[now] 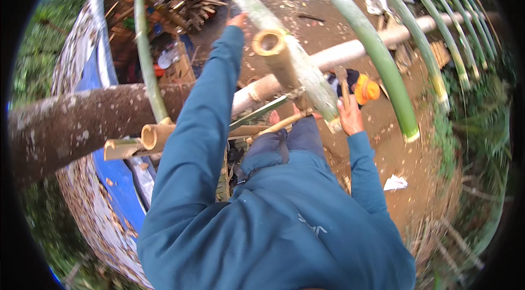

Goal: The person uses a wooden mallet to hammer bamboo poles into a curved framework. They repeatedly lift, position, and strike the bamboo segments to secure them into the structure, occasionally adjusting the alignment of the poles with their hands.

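My left arm reaches far forward, and my left hand [239, 21] is closed at the edge of a thick pale-green bamboo pole [311, 74], its fingers partly hidden. My right hand [350, 117] grips the wooden handle of a hammer [344, 85], whose brown head points away from me, right beside the pole's near end. Between my arms stands an upright bamboo post [281, 65] with an open hollow top, touching the pole's left side. A thick pale crosswise log [339, 56] runs beneath the pole.
Several green bamboo poles [377, 49] slope down at the right. A dark trunk [82, 123] and cut bamboo ends [156, 137] lie left, above a blue tarp [112, 186]. Below on the brown ground is a person in an orange hat [366, 90]. My bare feet [273, 117] show beneath me.
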{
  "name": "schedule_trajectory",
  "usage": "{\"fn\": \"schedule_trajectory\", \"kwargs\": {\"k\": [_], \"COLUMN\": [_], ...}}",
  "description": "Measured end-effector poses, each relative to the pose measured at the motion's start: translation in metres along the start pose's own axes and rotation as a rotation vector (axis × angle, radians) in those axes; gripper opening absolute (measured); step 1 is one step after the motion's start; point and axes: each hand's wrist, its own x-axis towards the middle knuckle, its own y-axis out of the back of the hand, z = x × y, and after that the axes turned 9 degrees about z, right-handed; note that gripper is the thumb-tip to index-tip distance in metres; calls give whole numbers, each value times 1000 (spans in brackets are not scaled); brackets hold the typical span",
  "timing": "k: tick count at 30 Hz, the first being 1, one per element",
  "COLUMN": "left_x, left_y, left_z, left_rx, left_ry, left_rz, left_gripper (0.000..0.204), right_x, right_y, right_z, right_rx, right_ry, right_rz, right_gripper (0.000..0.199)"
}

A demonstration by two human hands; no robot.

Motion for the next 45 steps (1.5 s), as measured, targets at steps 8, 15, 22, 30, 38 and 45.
{"fn": "schedule_trajectory", "kwargs": {"k": [8, 15, 22, 30, 38, 45], "left_x": [20, 21, -33, -23, -7, 0], "left_y": [-88, -110, -98, -97, -102, -104], "left_z": [-74, -86, -50, -58, -60, -59], "left_rx": [-113, -3, 35, -46, 99, 110], "left_ry": [-100, -113, -117, -172, -111, -60], "left_rz": [273, 451, 296, 263, 230, 260], "left_gripper": [85, 69, 90, 77, 91, 69], "right_x": [2, 0, -2, -5, -13, -7], "right_y": [-7, -8, -8, -12, -17, -10], "right_z": [-29, -43, -48, -56, -55, -61], "right_rx": [-80, -228, -172, -256, -290, -236], "right_ry": [-16, -14, 20, -21, -150, -131], "right_rz": [-147, -129, -38, -34, -94, -109], "right_gripper": [49, 53, 48, 51, 57, 54]}}
